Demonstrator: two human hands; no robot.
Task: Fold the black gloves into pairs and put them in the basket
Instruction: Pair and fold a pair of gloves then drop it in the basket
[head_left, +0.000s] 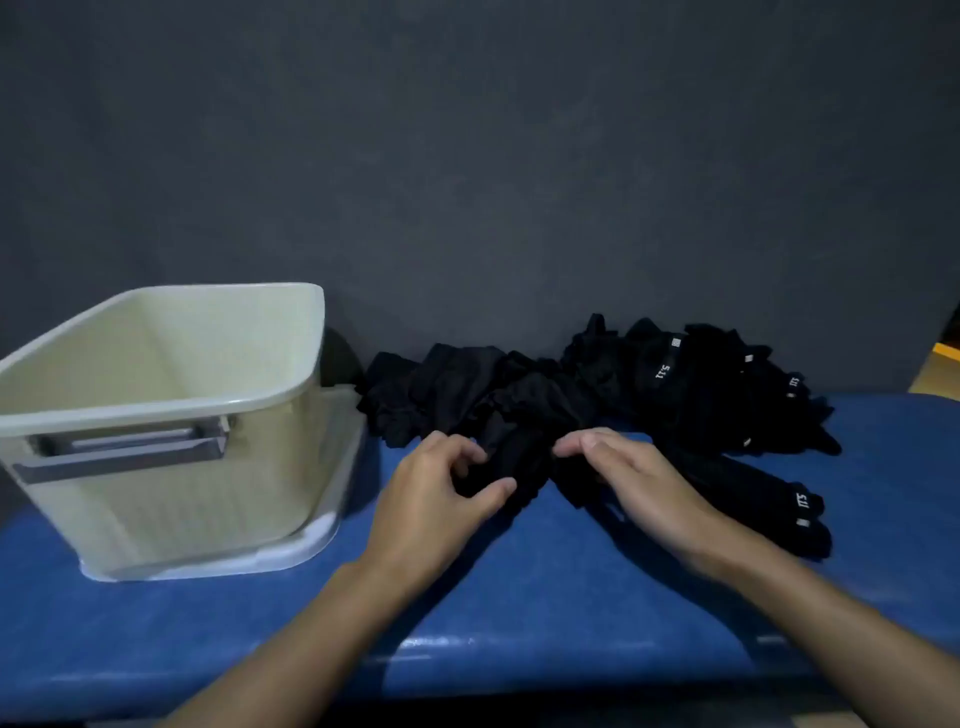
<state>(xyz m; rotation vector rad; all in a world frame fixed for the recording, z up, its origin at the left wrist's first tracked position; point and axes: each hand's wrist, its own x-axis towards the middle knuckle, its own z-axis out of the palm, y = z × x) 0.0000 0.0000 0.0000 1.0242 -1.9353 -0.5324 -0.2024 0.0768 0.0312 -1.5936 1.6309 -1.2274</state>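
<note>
Left hand (441, 499) and right hand (628, 483), both pinched on a black glove (519, 462) before the pile (649, 384), basket (156, 410) alongside on the counter (519, 597).

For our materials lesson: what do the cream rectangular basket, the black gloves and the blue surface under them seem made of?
Cream rectangular basket: likely moulded plastic, smooth with a faintly glossy rim. Black gloves: soft matte fabric, crumpling into folds. Blue surface: possibly padded vinyl, given its sheen; uncertain.

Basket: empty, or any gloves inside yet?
Looks empty: the basket shows bare cream inside, though its near wall hides some floor. The black gloves lie heaped outside.
</note>
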